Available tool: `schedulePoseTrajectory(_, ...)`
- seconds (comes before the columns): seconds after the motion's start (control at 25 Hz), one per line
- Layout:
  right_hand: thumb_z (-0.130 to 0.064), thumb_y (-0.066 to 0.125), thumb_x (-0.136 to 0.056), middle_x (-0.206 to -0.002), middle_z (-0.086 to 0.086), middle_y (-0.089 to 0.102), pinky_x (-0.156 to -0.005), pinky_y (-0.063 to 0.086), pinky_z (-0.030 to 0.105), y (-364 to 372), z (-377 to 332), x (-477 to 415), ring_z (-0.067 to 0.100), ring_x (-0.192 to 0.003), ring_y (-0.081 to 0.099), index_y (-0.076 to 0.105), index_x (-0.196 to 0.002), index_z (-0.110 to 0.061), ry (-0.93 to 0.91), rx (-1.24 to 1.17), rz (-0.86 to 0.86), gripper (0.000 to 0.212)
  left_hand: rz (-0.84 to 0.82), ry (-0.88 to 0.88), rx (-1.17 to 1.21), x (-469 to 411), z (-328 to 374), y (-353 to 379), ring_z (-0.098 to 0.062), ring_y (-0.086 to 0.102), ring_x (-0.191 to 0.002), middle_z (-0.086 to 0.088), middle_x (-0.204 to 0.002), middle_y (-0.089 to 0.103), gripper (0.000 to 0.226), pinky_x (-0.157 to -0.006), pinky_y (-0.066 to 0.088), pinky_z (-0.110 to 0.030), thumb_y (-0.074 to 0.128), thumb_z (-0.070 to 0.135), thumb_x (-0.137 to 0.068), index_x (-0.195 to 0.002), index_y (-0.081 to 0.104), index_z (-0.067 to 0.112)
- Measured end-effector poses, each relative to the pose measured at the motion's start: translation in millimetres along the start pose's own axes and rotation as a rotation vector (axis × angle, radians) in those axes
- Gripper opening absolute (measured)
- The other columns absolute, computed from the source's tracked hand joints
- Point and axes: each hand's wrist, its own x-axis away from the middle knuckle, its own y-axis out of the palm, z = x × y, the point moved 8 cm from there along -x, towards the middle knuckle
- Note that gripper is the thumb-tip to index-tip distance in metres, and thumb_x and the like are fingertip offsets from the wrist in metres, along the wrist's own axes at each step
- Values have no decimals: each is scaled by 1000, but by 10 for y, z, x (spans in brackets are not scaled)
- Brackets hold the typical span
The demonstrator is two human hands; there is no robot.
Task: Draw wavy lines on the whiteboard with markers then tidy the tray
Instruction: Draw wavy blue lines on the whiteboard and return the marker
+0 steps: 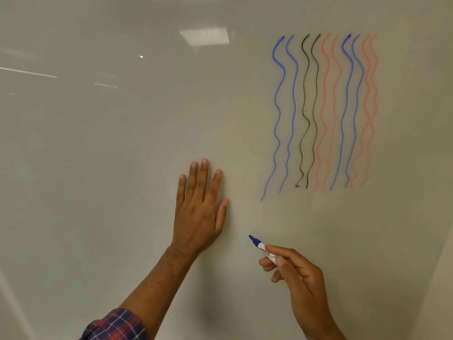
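From the head camera, the whiteboard (98,168) fills almost the whole view, and a set of wavy lines (323,111) runs top to bottom toward its upper right corner: two blue, two black, two pale red-orange, two blue again, then two more red-orange (ten in all, packed side by side). The left hand (198,212) lies flat against the board below and to the left of the lines, fingers straight and slightly spread, holding nothing; a rolled plaid sleeve (115,325) shows on its forearm near the bottom edge. The right hand (294,273) is lower and to the right, below the drawn lines, and pinches a blue marker (261,246) between thumb and curled fingers. The marker is uncapped, its tip pointing up and left toward the gap between the two hands; whether the tip touches the board cannot be told. A ceiling light reflection (204,35) sits near the board's top edge.
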Motion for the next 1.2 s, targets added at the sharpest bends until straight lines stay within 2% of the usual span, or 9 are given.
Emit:
schedulePoseTrajectory(0.12,1,47,-105,-99,9,80,-64,56,36,-33,240,215,26,-85,73,76,-116,-14,139,-66,13,35,-89,-13,51,458,166,166,-37,8,-164,-18,-176,12,72,-129,20,-61,55,34,-105,-167,25,10)
schedulePoseTrajectory(0.24,-4,50,-106,-101,7,81,-55,50,33,-53,539,444,26,-74,70,69,-123,-20,298,-84,9,30,-180,-33,102,944,344,339,-35,8,-164,-17,-176,11,72,-130,21,-59,54,34,-106,-167,25,9)
schedulePoseTrajectory(0.36,-9,49,-107,-104,3,80,-54,48,32,-87,880,733,24,-74,68,64,-129,-23,449,-74,6,30,-267,-70,160,1464,531,496,-33,10,-164,-15,-176,14,72,-130,22,-57,55,35,-105,-166,26,9)
schedulePoseTrajectory(0.64,-18,50,-109,-109,-8,78,-73,51,34,-174,1643,1498,21,-89,68,65,-128,-34,823,-81,23,29,-519,-247,309,2682,933,760,-27,13,-164,-9,-176,19,67,-130,26,-54,52,37,-107,-166,28,16)
schedulePoseTrajectory(0.8,-15,50,-109,-109,-9,78,-81,51,37,-261,2016,1887,22,-97,69,67,-124,-36,959,-63,13,31,-702,-256,350,3351,1162,902,-29,18,-163,-8,-175,22,65,-129,27,-53,43,44,-109,-165,26,18)
schedulePoseTrajectory(0.88,-17,49,-109,-109,-8,77,-92,54,38,-311,2224,2097,18,-101,73,64,-122,-35,1042,10,-6,27,-789,-252,340,3667,1261,947,-29,18,-163,-8,-175,22,65,-129,24,-50,40,47,-109,-165,26,18)
schedulePoseTrajectory(0.96,-17,49,-109,-112,-5,77,-96,57,40,-342,2438,2340,17,-100,76,60,-121,-32,1131,59,-55,22,-895,-235,311,3993,1383,998,-26,10,-164,-8,-176,17,67,-131,14,-47,41,47,-110,-167,24,17)
schedulePoseTrajectory(1.08,-13,56,-105,-109,2,77,-87,62,38,-396,2743,2712,20,-94,77,57,-122,-22,1223,142,-103,19,-1062,-200,305,4494,1574,1012,-26,0,-164,-10,-177,12,67,-131,1,-43,40,47,-110,-167,21,16)
schedulePoseTrajectory(1.2,-11,69,-97,-103,9,74,-72,62,34,-465,3082,3109,25,-91,75,59,-115,-16,1319,261,-105,21,-1234,-179,324,5042,1784,1014,-28,7,-164,-11,-176,20,65,-132,3,-44,35,47,-110,-166,26,15)
